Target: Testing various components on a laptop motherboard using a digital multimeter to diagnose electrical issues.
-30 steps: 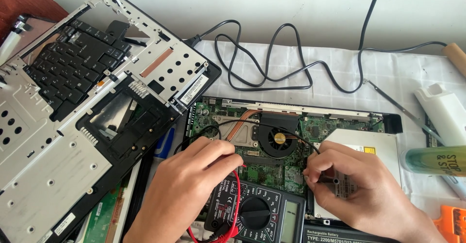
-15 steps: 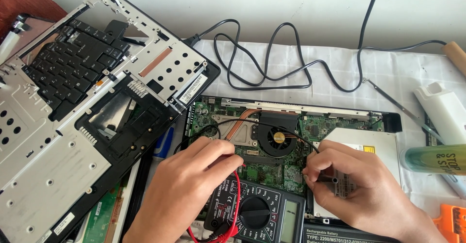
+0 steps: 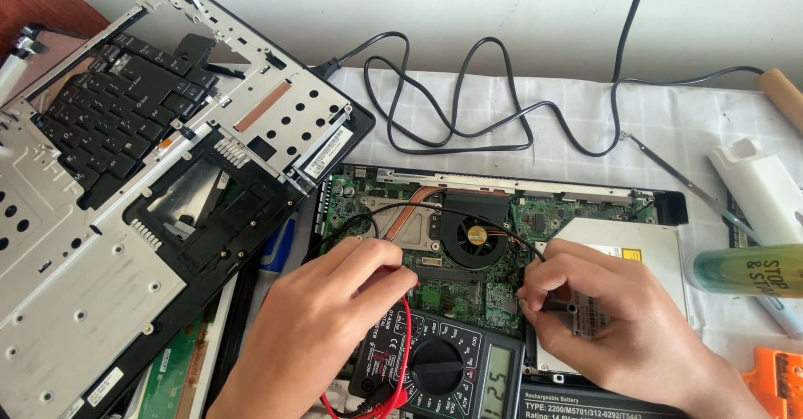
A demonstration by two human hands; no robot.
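Head view: your left hand (image 3: 322, 327) pinches red probe lead (image 3: 405, 348), right hand (image 3: 615, 319) grips black probe (image 3: 559, 307), both on green laptop motherboard (image 3: 468, 260) mid-bench. Slipped tip could likely short neighbouring pins.

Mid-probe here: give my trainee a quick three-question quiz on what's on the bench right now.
1. True or false: the multimeter lies between the left hand and the right hand.
2. Which lead runs under the left hand? A red, B blue, C yellow.
3. Fill in: the round cooling ___ sits on the green motherboard.

Key
1. True.
2. A, the red lead.
3. Fan.
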